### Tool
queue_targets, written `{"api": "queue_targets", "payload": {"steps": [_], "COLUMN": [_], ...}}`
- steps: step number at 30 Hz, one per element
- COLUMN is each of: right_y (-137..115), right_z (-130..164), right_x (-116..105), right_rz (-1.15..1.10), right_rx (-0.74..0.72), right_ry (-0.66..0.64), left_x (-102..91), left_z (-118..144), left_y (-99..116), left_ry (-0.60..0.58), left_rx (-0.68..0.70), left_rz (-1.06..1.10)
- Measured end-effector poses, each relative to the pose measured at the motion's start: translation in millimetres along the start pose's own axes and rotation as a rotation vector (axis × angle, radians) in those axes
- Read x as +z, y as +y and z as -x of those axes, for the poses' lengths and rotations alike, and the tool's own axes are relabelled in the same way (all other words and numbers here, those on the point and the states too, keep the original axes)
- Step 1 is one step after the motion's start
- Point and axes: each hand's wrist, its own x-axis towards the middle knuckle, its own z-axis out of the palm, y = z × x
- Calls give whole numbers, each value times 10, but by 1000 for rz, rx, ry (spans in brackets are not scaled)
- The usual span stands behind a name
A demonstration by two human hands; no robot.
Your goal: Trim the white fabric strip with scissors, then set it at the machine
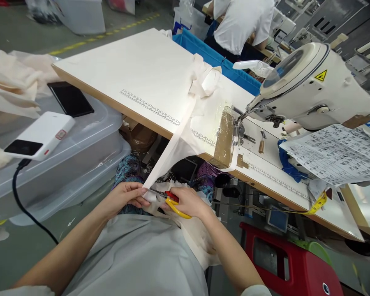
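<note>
Far left I've got a white gadget (40,135) on a plastic bin (83,152), left hand (131,195) fingertips pinching the fabric strip (166,157) hanging off the table (135,61), right hand (188,200) fingers curled round scissors (174,206), then a sewing machine (308,86) and red stool (310,269) crowding me.

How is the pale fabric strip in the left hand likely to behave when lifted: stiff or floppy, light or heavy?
The pale fabric strip is probably floppy, as the cloth at its far end lies crumpled on the white table. It is likely light for its size: it looks thin, and the left hand merely pinches it.
</note>
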Motion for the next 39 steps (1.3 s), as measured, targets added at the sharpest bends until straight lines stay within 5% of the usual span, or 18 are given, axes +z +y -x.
{"api": "queue_targets", "payload": {"steps": [18, 21, 27, 31, 35, 39], "right_y": [-80, -59, -45, -92, -86, -31], "right_z": [-90, -56, 264, 452, 594, 737], "right_x": [30, 68, 185, 227, 225, 241], "right_rz": [84, 61, -176, -312, -425, -542], "right_rx": [42, 70, 119, 134, 149, 182], "right_ry": [2, 13, 116, 210, 280, 321], "left_x": [10, -32, -244, -89, 40, -343], "left_z": [6, -15, -499, -953, -1070, -774], "left_y": [7, 40, 306, 543, 451, 4], "left_ry": [-38, -39, 430, 390, 331, 538], "left_rx": [2, 20, 520, 752, 655, 426], "left_rz": [-66, -215, -770, -754, -728, -688]}}
